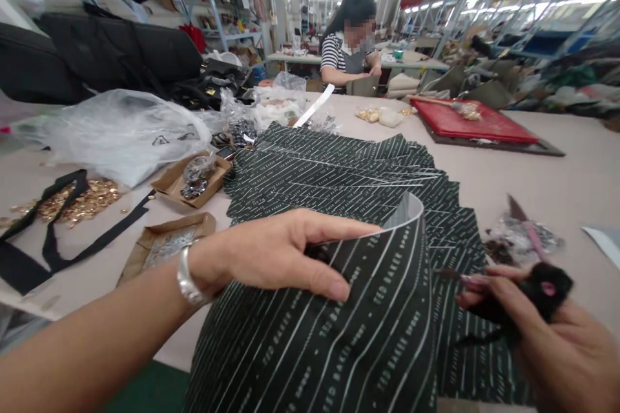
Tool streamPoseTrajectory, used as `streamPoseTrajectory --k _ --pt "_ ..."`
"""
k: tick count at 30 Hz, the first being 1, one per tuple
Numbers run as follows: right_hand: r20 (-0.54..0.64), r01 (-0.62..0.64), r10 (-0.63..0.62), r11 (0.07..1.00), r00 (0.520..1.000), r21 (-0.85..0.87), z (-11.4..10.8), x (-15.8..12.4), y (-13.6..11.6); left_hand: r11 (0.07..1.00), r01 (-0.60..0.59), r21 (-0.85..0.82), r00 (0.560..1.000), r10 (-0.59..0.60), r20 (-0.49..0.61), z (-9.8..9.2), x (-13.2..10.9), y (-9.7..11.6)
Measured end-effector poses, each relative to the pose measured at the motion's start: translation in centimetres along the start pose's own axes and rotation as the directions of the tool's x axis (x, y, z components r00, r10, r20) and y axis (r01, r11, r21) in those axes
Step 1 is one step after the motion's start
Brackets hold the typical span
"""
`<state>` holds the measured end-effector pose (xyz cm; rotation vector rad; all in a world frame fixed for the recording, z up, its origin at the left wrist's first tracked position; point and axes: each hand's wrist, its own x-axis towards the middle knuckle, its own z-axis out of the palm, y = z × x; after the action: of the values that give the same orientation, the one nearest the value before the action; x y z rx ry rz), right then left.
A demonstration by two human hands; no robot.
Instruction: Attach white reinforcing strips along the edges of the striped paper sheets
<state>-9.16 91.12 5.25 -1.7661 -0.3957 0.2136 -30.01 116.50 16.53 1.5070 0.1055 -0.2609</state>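
Our L grip [271, 255] pinches 1 curled printed panel [372, 329]; our R grip [537, 319] is clasped round 1 black-wrapped tool [538, 285], w/ similar pcs [334, 171] layered on the tabletop [494, 177].

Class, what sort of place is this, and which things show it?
Probably a fabric-goods workshop: stacked patterned fabric, a heap of gold-coloured pieces and a co-worker beyond the table.

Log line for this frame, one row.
left hand: grips lettered fabric piece | right hand: holds dark tool, blurred | table: matching fabric pile behind piece
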Motion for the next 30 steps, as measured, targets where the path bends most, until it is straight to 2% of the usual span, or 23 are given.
streamPoseTrajectory --k 2,4,7,9,11,13,16,20,24,27,30 --pt "-0.145 -0.003 0.019 0.994 0.989 0.106 -1.4 -0.2 -1.2 0.999 -0.002 0.054 0.999 -0.001 0.051 -0.5 3.6 -1.2" --pt "-0.138 -0.030 0.054 0.984 0.989 0.174 -1.6 -0.9 -2.0 0.989 0.020 0.148 0.997 -0.031 0.073 -0.8 7.0 -3.6" --pt "0.059 -0.131 0.120 0.955 0.991 0.266 1.0 -2.3 -1.7 0.968 0.096 0.234 0.994 -0.104 0.025 -0.9 10.4 -7.4" --pt "0.218 -0.236 0.166 0.906 0.962 0.352 4.0 -3.1 -0.7 0.964 0.127 0.235 0.991 -0.134 0.014 -1.0 11.2 -9.2" --pt "0.308 -0.347 0.227 0.837 0.924 0.424 6.9 -3.5 0.6 0.950 0.166 0.263 0.985 -0.174 0.008 -1.2 10.9 -10.2" --pt "0.330 -0.428 0.297 0.775 0.896 0.465 8.9 -3.6 1.9 0.916 0.242 0.321 0.969 -0.243 -0.038 -1.6 10.0 -10.8" --pt "0.289 -0.450 0.350 0.771 0.891 0.452 9.8 -3.1 3.2 0.870 0.369 0.326 0.929 -0.344 -0.133 -2.1 8.5 -11.5" --pt "0.177 -0.313 0.265 0.877 0.948 0.364 8.9 -3.0 4.1 0.862 0.451 0.233 0.893 -0.433 -0.124 -2.0 7.1 -11.8" --pt "0.118 -0.203 0.177 0.943 0.977 0.265 8.0 -3.6 4.5 0.900 0.428 0.086 0.902 -0.420 -0.096 -1.2 6.7 -11.6" --pt "0.151 -0.144 0.126 0.983 0.980 0.115 7.9 -3.7 4.7 0.892 0.449 0.040 0.887 -0.440 -0.141 -0.8 6.3 -11.8" --pt "0.222 -0.001 -0.004 1.000 0.975 0.021 8.7 -3.6 4.7 0.902 0.423 0.086 0.886 -0.392 -0.246 -0.5 5.5 -12.3"
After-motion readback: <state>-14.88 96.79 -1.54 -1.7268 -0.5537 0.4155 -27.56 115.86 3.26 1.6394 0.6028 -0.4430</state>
